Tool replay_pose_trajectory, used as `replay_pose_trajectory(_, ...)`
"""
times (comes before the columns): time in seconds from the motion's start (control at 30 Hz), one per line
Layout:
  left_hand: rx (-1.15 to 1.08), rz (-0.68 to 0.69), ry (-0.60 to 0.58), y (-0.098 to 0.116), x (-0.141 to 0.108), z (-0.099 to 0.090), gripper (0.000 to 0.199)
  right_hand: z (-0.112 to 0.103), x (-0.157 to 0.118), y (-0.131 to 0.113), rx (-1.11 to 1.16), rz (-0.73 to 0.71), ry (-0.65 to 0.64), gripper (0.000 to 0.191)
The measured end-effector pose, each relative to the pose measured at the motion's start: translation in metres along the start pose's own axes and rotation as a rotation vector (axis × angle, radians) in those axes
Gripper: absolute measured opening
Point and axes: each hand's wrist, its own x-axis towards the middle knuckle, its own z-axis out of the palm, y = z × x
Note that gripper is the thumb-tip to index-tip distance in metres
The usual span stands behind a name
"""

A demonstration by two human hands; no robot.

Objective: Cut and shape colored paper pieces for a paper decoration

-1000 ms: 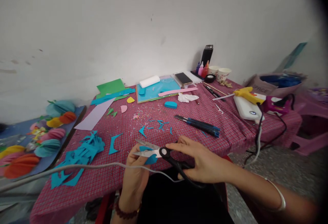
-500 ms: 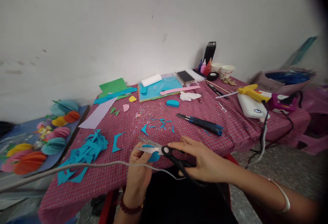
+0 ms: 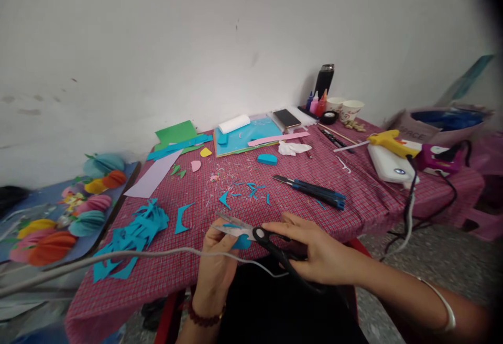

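My left hand (image 3: 218,252) pinches a small piece of blue paper (image 3: 242,242) near the table's front edge. Fingers of my right hand (image 3: 314,249) are wrapped round the black handles of the scissors (image 3: 260,234). Their metal blades point left, parted, with the blue paper between or beside them at my left fingertips. Thin blue scraps (image 3: 251,189) lie just beyond the blades, and a curved blue offcut (image 3: 182,218) is left of my left hand. A rounded blue piece (image 3: 267,159) rests farther back.
A pile of blue offcuts (image 3: 137,234) lies left, beyond a pale cable (image 3: 168,253) crossing in front. Box cutters (image 3: 314,192) lie right of centre. A glue gun (image 3: 393,143), white power bank (image 3: 387,164), cups (image 3: 351,110) and bottle (image 3: 324,79) stand or lie at the right. Paper ornaments (image 3: 53,248) sit left.
The whole view has shifted slightly, so the table and both hands appear a little farther right. Both hands keep their hold on the paper and scissors.
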Motion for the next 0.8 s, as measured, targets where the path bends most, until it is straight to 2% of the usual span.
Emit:
replay_pose_trajectory(0.23,0.047,0.039,0.012,0.001,0.001,0.001,0.018,-0.003,-0.002,0.0,-0.002,0.027,-0.009,0.058)
replay_pose_trajectory(0.37,0.155,0.1,-0.006,0.0,0.001,-0.003,0.014,-0.009,-0.001,-0.002,-0.033,0.053,-0.042,0.069)
replay_pose_trajectory(0.53,0.268,0.123,-0.09,0.0,0.0,-0.009,0.013,-0.011,-0.003,-0.002,-0.01,0.045,-0.058,0.071)
replay_pose_trajectory(0.63,0.257,0.116,-0.137,0.0,0.0,-0.009,0.011,-0.007,-0.005,0.0,0.026,0.038,-0.043,0.069)
replay_pose_trajectory(0.8,0.198,0.143,-0.136,-0.003,0.0,-0.006,0.009,-0.004,-0.008,0.002,0.072,0.016,-0.027,0.065)
